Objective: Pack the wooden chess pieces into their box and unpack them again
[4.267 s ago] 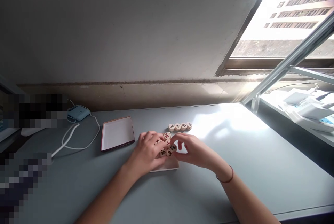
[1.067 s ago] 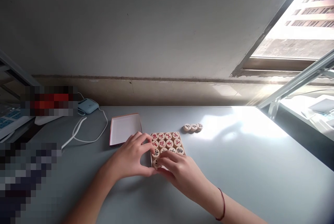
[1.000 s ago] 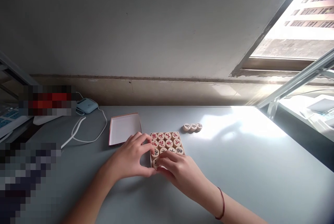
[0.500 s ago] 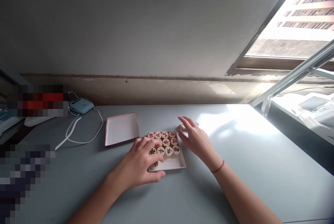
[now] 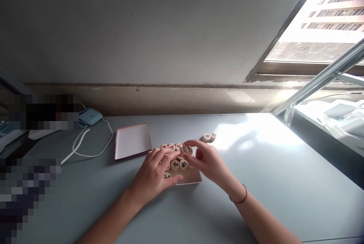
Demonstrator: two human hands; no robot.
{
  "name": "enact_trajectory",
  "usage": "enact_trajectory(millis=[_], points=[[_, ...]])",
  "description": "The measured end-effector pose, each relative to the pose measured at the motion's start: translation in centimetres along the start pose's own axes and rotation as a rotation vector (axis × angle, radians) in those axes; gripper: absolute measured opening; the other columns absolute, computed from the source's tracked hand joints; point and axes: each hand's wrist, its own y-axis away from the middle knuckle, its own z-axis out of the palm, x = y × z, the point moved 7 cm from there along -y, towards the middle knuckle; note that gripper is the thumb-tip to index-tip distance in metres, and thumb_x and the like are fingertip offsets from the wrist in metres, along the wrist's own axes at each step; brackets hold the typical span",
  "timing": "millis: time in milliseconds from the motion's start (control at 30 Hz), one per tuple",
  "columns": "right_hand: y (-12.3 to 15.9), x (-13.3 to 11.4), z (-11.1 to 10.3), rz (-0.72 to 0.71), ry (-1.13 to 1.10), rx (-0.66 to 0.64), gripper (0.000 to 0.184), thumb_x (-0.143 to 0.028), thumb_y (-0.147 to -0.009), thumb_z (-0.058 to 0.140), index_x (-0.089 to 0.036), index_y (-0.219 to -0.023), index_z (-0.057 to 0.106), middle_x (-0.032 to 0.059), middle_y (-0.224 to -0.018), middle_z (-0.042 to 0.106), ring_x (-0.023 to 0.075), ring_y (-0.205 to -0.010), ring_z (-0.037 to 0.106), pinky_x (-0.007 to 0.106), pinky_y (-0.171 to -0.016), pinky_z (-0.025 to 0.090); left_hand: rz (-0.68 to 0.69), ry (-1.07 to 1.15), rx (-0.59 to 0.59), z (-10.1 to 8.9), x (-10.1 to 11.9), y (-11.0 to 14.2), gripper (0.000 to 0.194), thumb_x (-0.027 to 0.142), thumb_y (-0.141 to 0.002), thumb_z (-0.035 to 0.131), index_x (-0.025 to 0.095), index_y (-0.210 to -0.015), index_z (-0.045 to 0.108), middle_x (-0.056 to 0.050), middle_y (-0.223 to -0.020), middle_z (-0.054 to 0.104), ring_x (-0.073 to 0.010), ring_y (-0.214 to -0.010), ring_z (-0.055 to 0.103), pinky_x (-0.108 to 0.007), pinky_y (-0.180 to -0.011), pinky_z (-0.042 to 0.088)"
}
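A shallow white box [image 5: 191, 177] holds several round Chinese chess pieces [image 5: 175, 164] with red or black characters, set in rows. Over its left side lies my left hand [image 5: 155, 168], fingers apart, covering some of the pieces and holding none that I can see. My right hand [image 5: 203, 156] is above the box's right side, thumb and fingers pinching a chess piece [image 5: 187, 150]. Beyond the box to the right, a few more chess pieces [image 5: 206, 137] sit close together on the table.
A box lid [image 5: 133, 141] lies inner side up, left of the box. Farther left are a light blue device [image 5: 91, 116] and a white cable [image 5: 74, 149] on the grey table [image 5: 273, 183]. A wall stands behind; a metal frame [image 5: 321, 79] slants at right.
My right hand has picked up a chess piece from the group beyond the box and brought it left over the box. My left hand has shifted only slightly.
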Motion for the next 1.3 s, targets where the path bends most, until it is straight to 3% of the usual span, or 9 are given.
enact_trajectory(millis=[167, 267, 400, 567, 733, 867, 1033, 1133, 1300], points=[[1.3, -1.9, 2.1, 0.023, -0.251, -0.178, 0.032, -0.049, -0.083, 0.060, -0.020, -0.095, 0.066, -0.0043, -0.059, 0.047, 0.0073, -0.049, 0.031, 0.021, -0.043, 0.027, 0.006, 0.062, 0.111, 0.1, 0.2, 0.2, 0.037, 0.029, -0.093, 0.050, 0.027, -0.129, 0.046, -0.005, -0.111, 0.062, -0.0203, -0.103, 0.061, -0.035, -0.088, 0.053], [1.0, -1.3, 2.1, 0.036, -0.325, -0.200, 0.037, -0.053, -0.082, 0.059, -0.018, -0.091, 0.065, -0.0012, -0.068, 0.054, 0.0067, -0.052, 0.035, 0.021, -0.045, 0.032, 0.004, 0.083, 0.107, 0.0, 0.4, 0.0, 0.031, 0.020, -0.091, 0.049, 0.026, -0.122, 0.052, -0.005, -0.109, 0.063, -0.0197, -0.102, 0.062, -0.035, -0.088, 0.053], [0.2, 0.3, 0.9, 0.098, -0.370, -0.143, 0.042, -0.055, -0.083, 0.057, -0.016, -0.096, 0.062, 0.0034, -0.081, 0.061, 0.0067, -0.054, 0.042, 0.021, -0.046, 0.038, -0.008, 0.129, 0.044, 0.0, 0.6, -0.2, 0.021, 0.012, -0.081, 0.052, 0.022, -0.100, 0.058, -0.004, -0.100, 0.066, -0.0183, -0.095, 0.062, -0.033, -0.085, 0.049], [-0.1, 0.9, -0.1, 0.134, -0.354, -0.099, 0.043, -0.057, -0.082, 0.056, -0.016, -0.097, 0.061, 0.0050, -0.085, 0.062, 0.0080, -0.055, 0.047, 0.021, -0.045, 0.040, 0.052, 0.128, -0.050, 0.9, 1.3, 0.0, 0.004, 0.019, -0.079, 0.060, 0.021, -0.079, 0.057, 0.001, -0.087, 0.069, -0.0178, -0.091, 0.060, -0.036, -0.085, 0.038], [0.2, 0.4, -0.1, 0.096, -0.287, -0.127, 0.041, -0.056, -0.084, 0.054, -0.017, -0.098, 0.061, 0.0040, -0.086, 0.062, 0.0072, -0.054, 0.044, 0.021, -0.046, 0.040, 0.053, 0.067, -0.083, 1.3, 1.1, 0.3, 0.008, 0.022, -0.077, 0.065, 0.020, -0.073, 0.058, 0.002, -0.093, 0.067, -0.0174, -0.095, 0.057, -0.035, -0.085, 0.034], [0.6, -0.7, 0.0, 0.012, -0.156, -0.186, 0.030, -0.047, -0.086, 0.055, -0.020, -0.099, 0.061, 0.0031, -0.087, 0.061, 0.0081, -0.056, 0.045, 0.022, -0.049, 0.040, 0.076, -0.024, -0.151, 1.8, 1.0, 0.5, 0.016, 0.033, -0.076, 0.068, 0.024, -0.089, 0.065, -0.003, -0.112, 0.061, -0.0230, -0.104, 0.051, -0.039, -0.088, 0.036], [1.7, -1.9, 0.5, -0.035, 0.026, -0.322, 0.012, -0.028, -0.084, 0.059, -0.022, -0.091, 0.051, -0.0047, -0.070, 0.053, 0.0077, -0.052, 0.039, 0.020, -0.046, 0.033, 0.085, -0.072, -0.191, 2.0, 0.8, 0.6, 0.026, 0.040, -0.074, 0.071, 0.026, -0.095, 0.065, -0.005, -0.118, 0.057, -0.0255, -0.107, 0.048, -0.041, -0.090, 0.037], [2.3, -3.0, 1.1, -0.146, 0.147, -0.366, 0.014, -0.025, -0.081, 0.064, -0.020, -0.080, 0.051, -0.0028, -0.075, 0.054, 0.0077, -0.055, 0.045, 0.020, -0.049, 0.035, 0.061, -0.055, -0.203, 1.8, 0.3, 0.5, 0.036, 0.046, -0.069, 0.073, 0.024, -0.095, 0.063, -0.006, -0.118, 0.057, -0.0257, -0.106, 0.049, -0.040, -0.089, 0.039], [3.1, -4.1, 2.1, -0.339, 0.269, -0.307, 0.016, -0.029, -0.079, 0.070, -0.022, -0.089, 0.059, -0.0008, -0.082, 0.061, 0.0093, -0.060, 0.052, 0.021, -0.053, 0.036, 0.064, -0.042, -0.170, 1.2, -0.4, 0.3, 0.053, 0.055, -0.062, 0.076, 0.021, -0.100, 0.059, -0.007, -0.113, 0.058, -0.0258, -0.105, 0.050, -0.038, -0.087, 0.041]])
